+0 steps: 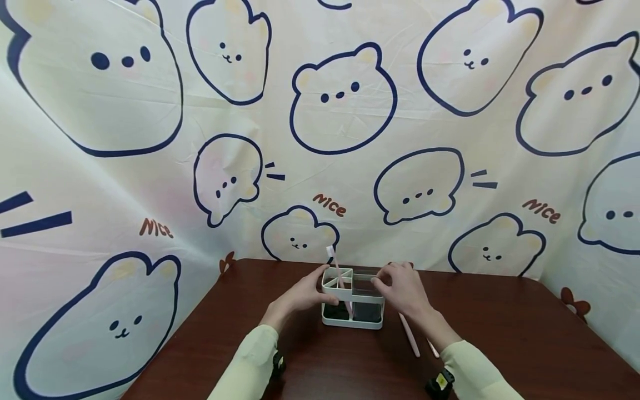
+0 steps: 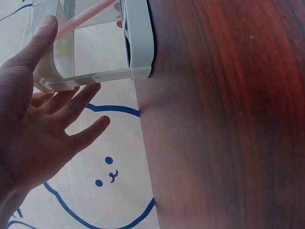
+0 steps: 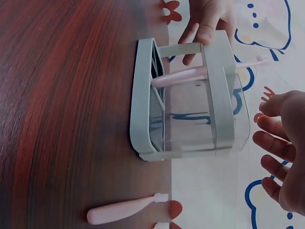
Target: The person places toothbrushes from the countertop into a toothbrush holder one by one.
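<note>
A white two-level toothbrush holder [image 1: 367, 299] stands on the table, with a divided section on the left and a clear bin [image 3: 242, 112] on the right of its upper level. One pink toothbrush [image 3: 181, 76] leans in the divided section, bristles up. My left hand [image 1: 300, 291] grips the holder's left side; in the left wrist view the thumb lies across its front and the other fingers are behind. Just above the clear bin is my right hand [image 1: 402, 283], fingers loosely bent and holding nothing; the right wrist view shows them apart from the bin.
To the right of the holder, a pink toothbrush [image 1: 409, 335] lies on the brown wooden table [image 1: 500, 322], and a second pink toothbrush [image 1: 433, 349] lies beside it, partly hidden by the right forearm. A cartoon-printed cloth [image 1: 345, 183] hangs behind the table and at its sides.
</note>
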A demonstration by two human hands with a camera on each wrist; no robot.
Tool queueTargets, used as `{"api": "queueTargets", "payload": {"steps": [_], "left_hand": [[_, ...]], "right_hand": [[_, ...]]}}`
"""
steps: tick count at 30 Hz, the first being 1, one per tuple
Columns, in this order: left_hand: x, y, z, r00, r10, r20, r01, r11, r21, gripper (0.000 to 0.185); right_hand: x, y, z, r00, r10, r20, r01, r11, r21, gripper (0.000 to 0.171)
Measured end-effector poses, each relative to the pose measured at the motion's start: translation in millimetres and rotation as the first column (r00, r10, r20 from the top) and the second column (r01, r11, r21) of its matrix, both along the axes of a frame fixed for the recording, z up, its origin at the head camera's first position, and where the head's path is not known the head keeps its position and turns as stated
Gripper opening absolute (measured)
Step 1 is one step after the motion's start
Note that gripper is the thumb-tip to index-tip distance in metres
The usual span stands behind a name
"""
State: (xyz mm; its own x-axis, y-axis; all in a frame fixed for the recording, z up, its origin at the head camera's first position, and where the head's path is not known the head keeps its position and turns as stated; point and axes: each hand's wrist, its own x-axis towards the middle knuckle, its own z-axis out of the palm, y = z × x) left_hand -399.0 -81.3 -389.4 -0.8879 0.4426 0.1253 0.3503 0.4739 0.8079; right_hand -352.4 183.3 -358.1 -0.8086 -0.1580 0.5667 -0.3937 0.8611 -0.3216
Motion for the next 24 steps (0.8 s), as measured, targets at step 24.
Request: {"api": "queueTargets", "payload": {"steps": [24], "left_hand": [[1.2, 0, -0.1, 1.000, 0.014, -0.002, -0.014, 1.000, -0.015, 0.097]], "right_hand": [[12.2, 40, -7.1, 0.973, 0.025, 0.230, 0.002, 0.993, -0.114, 0.013]]}}
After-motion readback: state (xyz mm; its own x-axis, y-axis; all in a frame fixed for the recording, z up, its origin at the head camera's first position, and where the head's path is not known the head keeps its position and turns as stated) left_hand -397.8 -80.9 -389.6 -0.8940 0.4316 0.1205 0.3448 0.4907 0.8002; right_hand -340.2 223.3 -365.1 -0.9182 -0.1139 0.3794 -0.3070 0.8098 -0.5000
